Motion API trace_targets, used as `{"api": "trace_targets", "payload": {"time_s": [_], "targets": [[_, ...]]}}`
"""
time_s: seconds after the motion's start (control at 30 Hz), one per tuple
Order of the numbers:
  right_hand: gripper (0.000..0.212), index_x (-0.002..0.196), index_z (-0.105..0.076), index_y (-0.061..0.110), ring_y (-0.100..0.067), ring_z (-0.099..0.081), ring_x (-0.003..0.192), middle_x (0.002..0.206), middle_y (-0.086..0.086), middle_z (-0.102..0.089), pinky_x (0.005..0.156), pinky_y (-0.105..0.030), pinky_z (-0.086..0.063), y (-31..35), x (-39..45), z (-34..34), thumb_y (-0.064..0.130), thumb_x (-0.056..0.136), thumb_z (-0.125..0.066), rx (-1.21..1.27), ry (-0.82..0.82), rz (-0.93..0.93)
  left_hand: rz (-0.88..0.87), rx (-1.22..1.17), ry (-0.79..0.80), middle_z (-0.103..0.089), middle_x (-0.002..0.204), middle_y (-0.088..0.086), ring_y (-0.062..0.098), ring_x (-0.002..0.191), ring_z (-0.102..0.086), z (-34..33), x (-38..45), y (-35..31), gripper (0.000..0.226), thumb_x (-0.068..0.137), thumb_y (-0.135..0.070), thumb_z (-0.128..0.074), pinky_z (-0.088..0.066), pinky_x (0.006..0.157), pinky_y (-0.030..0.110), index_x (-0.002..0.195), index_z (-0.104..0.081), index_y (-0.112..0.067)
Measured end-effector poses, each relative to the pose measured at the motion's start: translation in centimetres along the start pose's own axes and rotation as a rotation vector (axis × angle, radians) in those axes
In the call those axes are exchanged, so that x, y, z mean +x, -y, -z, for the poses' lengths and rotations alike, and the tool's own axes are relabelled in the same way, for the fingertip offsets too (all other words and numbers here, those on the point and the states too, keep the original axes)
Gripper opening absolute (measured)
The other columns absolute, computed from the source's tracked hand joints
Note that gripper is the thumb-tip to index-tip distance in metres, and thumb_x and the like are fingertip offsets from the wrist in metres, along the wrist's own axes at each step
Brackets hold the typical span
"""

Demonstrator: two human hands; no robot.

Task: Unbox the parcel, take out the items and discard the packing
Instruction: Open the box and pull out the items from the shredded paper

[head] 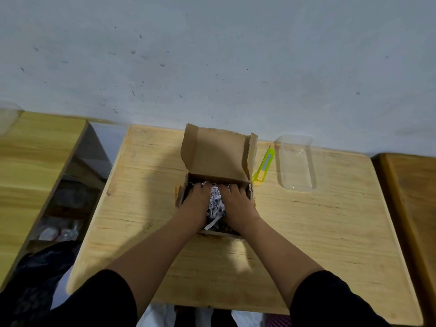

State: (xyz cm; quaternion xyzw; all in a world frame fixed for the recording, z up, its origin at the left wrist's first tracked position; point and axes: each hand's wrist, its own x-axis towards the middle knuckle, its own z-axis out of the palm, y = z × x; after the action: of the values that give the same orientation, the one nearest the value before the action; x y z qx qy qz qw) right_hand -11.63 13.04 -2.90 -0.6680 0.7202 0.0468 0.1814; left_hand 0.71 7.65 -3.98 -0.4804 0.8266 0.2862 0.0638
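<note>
Both hands, left point(194, 201) and right point(237, 201), dug spread-fingered into shreds point(215, 202) inside the box point(218, 154), its lid upright toward the table's point(330, 220) far edge.

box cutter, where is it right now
In the head view the green box cutter lies on the wooden table, right of the open cardboard box and left of the clear plastic tray, untouched by either hand.

Cardboard box point(218, 159) on wooden table, centre, lid flap open and tilted up toward far wall, side tabs upright. Interior filled with shredded paper packing point(216, 204), white with dark print, heaped mid-box, one strip hanging over near edge. Contents under shreds not visible.
</note>
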Motion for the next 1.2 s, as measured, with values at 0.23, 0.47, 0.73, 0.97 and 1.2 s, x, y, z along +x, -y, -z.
{"api": "trace_targets", "payload": {"time_s": [0.23,0.47,0.73,0.97,1.2], "targets": [[0.059,0.131,-0.037,0.017,-0.037,-0.050,0.107,0.120,-0.015,-0.049,0.085,-0.044,-0.047,-0.3,0.9,-0.7,0.015,0.078,-0.063,0.153,-0.041,-0.036,-0.130,0.053,-0.050,-0.033,0.140,0.013,0.031,0.122,-0.032,0.3,-0.1,-0.2,0.057,0.088,-0.028,-0.053,-0.034,0.103,0.038,0.137,-0.031,-0.010],[0.036,0.107,-0.057,0.010,-0.031,-0.052,0.095,0.102,-0.016,-0.060,0.074,-0.033,-0.044,-1.1,0.0,0.8,0.024,0.075,-0.066,0.354,-0.078,-0.012,-0.075,-0.081,0.007,-0.032,0.135,0.015,0.034,0.120,-0.039,0.8,-0.4,0.2,0.078,0.073,-0.026,-0.071,-0.042,0.099,0.042,0.137,-0.028,-0.009],[0.052,0.111,-0.059,0.019,-0.022,-0.056,0.100,0.107,-0.010,-0.058,0.081,-0.025,-0.045,-1.3,-1.2,4.7,0.022,0.062,-0.078,0.411,-0.071,-0.027,-0.127,-0.133,0.013,-0.032,0.133,0.016,0.035,0.121,-0.036,3.4,-0.8,-0.6,0.087,0.068,-0.035,-0.074,-0.038,0.101,0.046,0.136,-0.026,-0.010],[0.050,0.107,-0.061,0.021,-0.015,-0.051,0.090,0.100,-0.008,-0.062,0.068,-0.017,-0.033,-0.5,-2.6,9.3,0.015,0.061,-0.080,0.337,-0.096,0.010,-0.231,-0.229,-0.008,-0.038,0.133,0.011,0.024,0.125,-0.035,7.9,-2.2,-1.6,0.087,0.063,-0.028,-0.082,-0.034,0.106,0.035,0.133,-0.033,-0.010],[0.068,0.127,-0.055,0.020,-0.026,-0.054,0.105,0.111,-0.014,-0.057,0.076,-0.015,-0.031,0.6,-4.4,12.4,0.015,0.063,-0.080,0.427,-0.148,-0.035,-0.293,-0.289,-0.059,-0.044,0.130,0.012,0.024,0.122,-0.042,11.2,-4.1,-2.0,0.087,0.062,-0.028,-0.084,-0.036,0.101,0.030,0.134,-0.038,-0.010]]}}
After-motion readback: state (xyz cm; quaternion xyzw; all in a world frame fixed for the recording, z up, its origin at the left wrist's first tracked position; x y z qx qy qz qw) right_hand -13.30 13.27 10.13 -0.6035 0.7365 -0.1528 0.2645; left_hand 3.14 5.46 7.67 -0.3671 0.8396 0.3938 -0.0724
